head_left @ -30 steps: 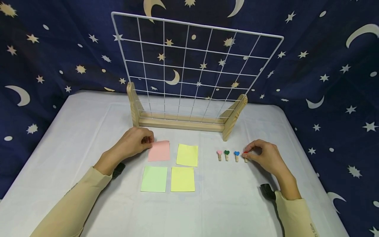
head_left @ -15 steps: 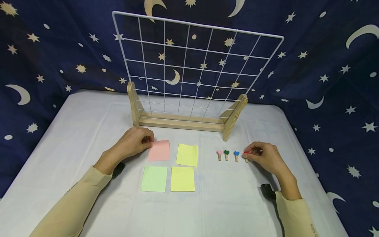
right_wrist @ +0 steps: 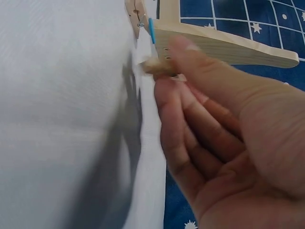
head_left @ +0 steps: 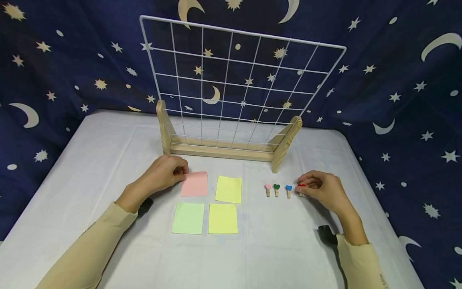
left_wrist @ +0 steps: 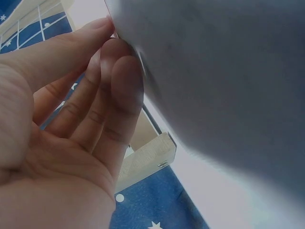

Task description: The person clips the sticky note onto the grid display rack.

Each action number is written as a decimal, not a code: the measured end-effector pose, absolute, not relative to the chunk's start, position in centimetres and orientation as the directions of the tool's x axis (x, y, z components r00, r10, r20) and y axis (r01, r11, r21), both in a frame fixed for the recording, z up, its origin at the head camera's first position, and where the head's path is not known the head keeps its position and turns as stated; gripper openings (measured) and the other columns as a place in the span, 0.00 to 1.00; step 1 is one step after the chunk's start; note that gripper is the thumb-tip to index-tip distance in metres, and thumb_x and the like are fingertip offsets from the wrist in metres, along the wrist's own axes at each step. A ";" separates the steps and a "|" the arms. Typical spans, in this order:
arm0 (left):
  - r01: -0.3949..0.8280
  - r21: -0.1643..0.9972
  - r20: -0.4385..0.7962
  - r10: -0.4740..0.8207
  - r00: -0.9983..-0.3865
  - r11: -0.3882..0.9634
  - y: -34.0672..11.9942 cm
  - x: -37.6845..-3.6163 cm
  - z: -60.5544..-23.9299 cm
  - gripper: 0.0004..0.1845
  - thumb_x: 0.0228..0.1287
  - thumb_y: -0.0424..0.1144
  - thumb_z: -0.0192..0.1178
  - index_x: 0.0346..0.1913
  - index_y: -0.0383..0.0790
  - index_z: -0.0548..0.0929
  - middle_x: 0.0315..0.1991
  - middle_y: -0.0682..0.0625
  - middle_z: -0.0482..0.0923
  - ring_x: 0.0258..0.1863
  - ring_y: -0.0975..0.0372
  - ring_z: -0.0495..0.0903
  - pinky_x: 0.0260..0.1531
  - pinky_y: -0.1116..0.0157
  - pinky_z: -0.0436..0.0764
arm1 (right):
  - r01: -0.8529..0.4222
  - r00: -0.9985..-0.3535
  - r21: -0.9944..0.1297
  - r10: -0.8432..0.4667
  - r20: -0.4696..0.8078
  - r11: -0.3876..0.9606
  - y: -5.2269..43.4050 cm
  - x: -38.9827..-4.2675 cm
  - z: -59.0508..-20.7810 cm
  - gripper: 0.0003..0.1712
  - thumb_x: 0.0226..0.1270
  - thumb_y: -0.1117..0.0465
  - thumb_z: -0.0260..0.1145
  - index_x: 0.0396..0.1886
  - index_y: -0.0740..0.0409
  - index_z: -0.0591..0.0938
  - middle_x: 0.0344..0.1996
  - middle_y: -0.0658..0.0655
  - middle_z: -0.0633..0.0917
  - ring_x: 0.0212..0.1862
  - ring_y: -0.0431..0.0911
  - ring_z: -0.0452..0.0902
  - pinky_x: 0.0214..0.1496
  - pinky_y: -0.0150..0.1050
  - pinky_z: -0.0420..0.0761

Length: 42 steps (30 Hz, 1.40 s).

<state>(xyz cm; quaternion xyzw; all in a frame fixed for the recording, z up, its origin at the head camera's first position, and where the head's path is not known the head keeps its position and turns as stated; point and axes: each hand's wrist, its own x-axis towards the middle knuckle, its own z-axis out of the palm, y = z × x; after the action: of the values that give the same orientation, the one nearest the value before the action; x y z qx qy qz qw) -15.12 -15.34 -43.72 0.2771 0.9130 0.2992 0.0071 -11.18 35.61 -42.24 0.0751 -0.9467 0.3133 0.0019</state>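
Observation:
My left hand [head_left: 164, 173] pinches the upper left corner of a pink sticky note [head_left: 195, 184] that lies on the table. In the left wrist view, the thumb and fingertips [left_wrist: 107, 28] meet at the paper's edge, which shows only as a thin line. At the right, my right hand [head_left: 324, 190] holds a small wooden clothespin with a red heart [head_left: 301, 186] between thumb and fingers. Its wooden clip [right_wrist: 159, 66] shows blurred in the right wrist view. Beside it lie three more clothespins, with a blue heart [head_left: 288, 188], a green heart [head_left: 276, 186] and a pink heart [head_left: 268, 186].
A white wire grid [head_left: 238, 86] stands in a wooden base [head_left: 221, 152] at the back. Two yellow sticky notes, an upper one [head_left: 229, 190] and a lower one [head_left: 223, 219], and a green one [head_left: 188, 218] lie on the white tablecloth [head_left: 274, 249]. A dark curtain [head_left: 390, 100] hangs behind.
The right hand's fingers have shifted slightly, and the red heart clothespin has moved a little to the right. The left hand and the sticky notes have stayed in place.

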 end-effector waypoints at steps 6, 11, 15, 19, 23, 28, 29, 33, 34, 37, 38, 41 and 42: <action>0.500 0.553 0.156 0.506 -0.848 0.667 -15.4 -15.1 -43.7 0.10 0.56 0.29 0.78 0.31 0.45 0.87 0.24 0.57 0.79 0.27 0.64 0.76 0.31 0.63 0.73 | -0.142 -0.990 -0.621 -0.104 0.098 0.771 35.3 -11.0 -42.1 0.11 0.59 0.55 0.83 0.37 0.53 0.91 0.30 0.53 0.91 0.29 0.42 0.87 0.29 0.30 0.82; 0.501 0.553 0.179 0.492 -0.852 0.666 -15.4 -15.2 -43.7 0.10 0.55 0.30 0.79 0.31 0.45 0.87 0.24 0.57 0.80 0.27 0.63 0.76 0.32 0.63 0.74 | -0.149 -0.988 -0.670 -0.091 0.122 0.727 34.9 -10.9 -41.7 0.10 0.57 0.58 0.84 0.35 0.55 0.91 0.32 0.56 0.92 0.28 0.47 0.87 0.27 0.30 0.80; 0.501 0.548 0.204 0.475 -0.856 0.669 -15.5 -15.2 -43.6 0.10 0.54 0.30 0.80 0.31 0.46 0.88 0.25 0.57 0.80 0.27 0.63 0.77 0.32 0.63 0.74 | -0.176 -0.983 -0.683 -0.086 0.164 0.709 34.6 -10.7 -41.4 0.09 0.56 0.61 0.84 0.34 0.54 0.91 0.33 0.57 0.93 0.27 0.47 0.86 0.25 0.30 0.78; 0.508 0.548 0.215 0.474 -0.854 0.665 -15.5 -15.1 -43.7 0.09 0.54 0.30 0.80 0.31 0.45 0.88 0.25 0.57 0.81 0.27 0.64 0.77 0.32 0.63 0.75 | -0.206 -0.976 -0.683 -0.094 0.198 0.700 34.3 -10.7 -41.4 0.08 0.55 0.65 0.84 0.32 0.55 0.91 0.33 0.58 0.93 0.27 0.43 0.86 0.26 0.28 0.78; 0.515 0.540 0.228 0.474 -0.851 0.665 -15.4 -15.1 -43.7 0.09 0.55 0.30 0.79 0.31 0.45 0.88 0.26 0.57 0.82 0.27 0.64 0.78 0.33 0.63 0.75 | -0.245 -0.966 -0.673 -0.120 0.228 0.698 33.7 -10.9 -41.3 0.08 0.55 0.70 0.83 0.31 0.57 0.91 0.33 0.61 0.92 0.29 0.40 0.86 0.27 0.26 0.78; 0.529 0.530 0.255 0.471 -0.845 0.663 -15.3 -15.3 -43.5 0.09 0.55 0.31 0.79 0.31 0.46 0.88 0.27 0.56 0.81 0.28 0.61 0.79 0.33 0.62 0.75 | -0.289 -0.950 -0.660 -0.125 0.285 0.693 32.5 -11.0 -40.7 0.09 0.53 0.72 0.83 0.30 0.59 0.91 0.31 0.61 0.92 0.29 0.37 0.84 0.26 0.26 0.74; 0.532 0.528 0.260 0.470 -0.844 0.662 -15.3 -15.3 -43.5 0.09 0.55 0.31 0.80 0.31 0.46 0.88 0.27 0.56 0.81 0.28 0.61 0.79 0.33 0.62 0.74 | -0.295 -0.948 -0.663 -0.122 0.296 0.688 32.3 -11.1 -40.6 0.09 0.52 0.72 0.83 0.29 0.58 0.91 0.31 0.61 0.92 0.29 0.37 0.84 0.26 0.26 0.74; 0.531 0.526 0.266 0.464 -0.845 0.665 -15.4 -15.3 -43.2 0.10 0.54 0.31 0.80 0.30 0.46 0.88 0.27 0.56 0.82 0.28 0.61 0.79 0.33 0.62 0.75 | -0.319 -0.938 -0.676 -0.120 0.325 0.665 31.3 -11.2 -40.3 0.10 0.51 0.70 0.84 0.28 0.56 0.91 0.30 0.59 0.92 0.30 0.36 0.84 0.29 0.26 0.77; 0.528 0.526 0.264 0.462 -0.847 0.667 -15.4 -15.3 -43.2 0.10 0.54 0.31 0.80 0.30 0.46 0.88 0.27 0.56 0.83 0.28 0.62 0.79 0.34 0.61 0.75 | -0.324 -0.936 -0.679 -0.121 0.329 0.659 31.1 -11.2 -40.2 0.10 0.51 0.70 0.84 0.28 0.57 0.91 0.30 0.59 0.92 0.30 0.36 0.85 0.30 0.26 0.78; 0.516 0.532 0.257 0.453 -0.854 0.671 -15.4 -15.3 -43.0 0.10 0.54 0.30 0.79 0.31 0.46 0.88 0.28 0.55 0.83 0.29 0.62 0.79 0.35 0.61 0.76 | -0.341 -0.932 -0.694 -0.133 0.336 0.634 30.0 -11.0 -39.5 0.09 0.51 0.71 0.84 0.28 0.58 0.90 0.30 0.59 0.92 0.30 0.37 0.86 0.32 0.26 0.80; 0.515 0.534 0.256 0.452 -0.855 0.671 -15.4 -15.3 -42.9 0.10 0.54 0.30 0.79 0.31 0.46 0.88 0.28 0.55 0.84 0.29 0.62 0.80 0.35 0.60 0.76 | -0.348 -0.930 -0.697 -0.140 0.339 0.627 29.5 -10.9 -39.1 0.09 0.52 0.72 0.83 0.28 0.60 0.90 0.30 0.60 0.92 0.30 0.38 0.86 0.33 0.25 0.81; 0.511 0.539 0.254 0.449 -0.857 0.670 -15.4 -15.3 -42.6 0.09 0.55 0.30 0.79 0.31 0.45 0.89 0.28 0.54 0.84 0.29 0.62 0.80 0.35 0.60 0.77 | -0.356 -0.930 -0.716 -0.155 0.332 0.601 28.2 -10.5 -38.1 0.08 0.53 0.73 0.83 0.29 0.63 0.90 0.30 0.62 0.92 0.30 0.40 0.87 0.34 0.25 0.82; 0.511 0.540 0.254 0.449 -0.857 0.669 -15.4 -15.3 -42.5 0.09 0.55 0.29 0.79 0.32 0.45 0.89 0.29 0.54 0.84 0.29 0.61 0.80 0.36 0.59 0.77 | -0.352 -0.932 -0.722 -0.157 0.326 0.596 27.8 -10.4 -37.9 0.08 0.53 0.73 0.82 0.29 0.63 0.90 0.30 0.62 0.92 0.30 0.40 0.87 0.33 0.25 0.82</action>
<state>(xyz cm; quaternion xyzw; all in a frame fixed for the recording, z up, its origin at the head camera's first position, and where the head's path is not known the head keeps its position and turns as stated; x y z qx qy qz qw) -15.27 -15.42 -42.48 0.2630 0.9121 0.3104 -0.0500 -10.39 27.83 -37.86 0.1436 -0.8859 0.4258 0.1148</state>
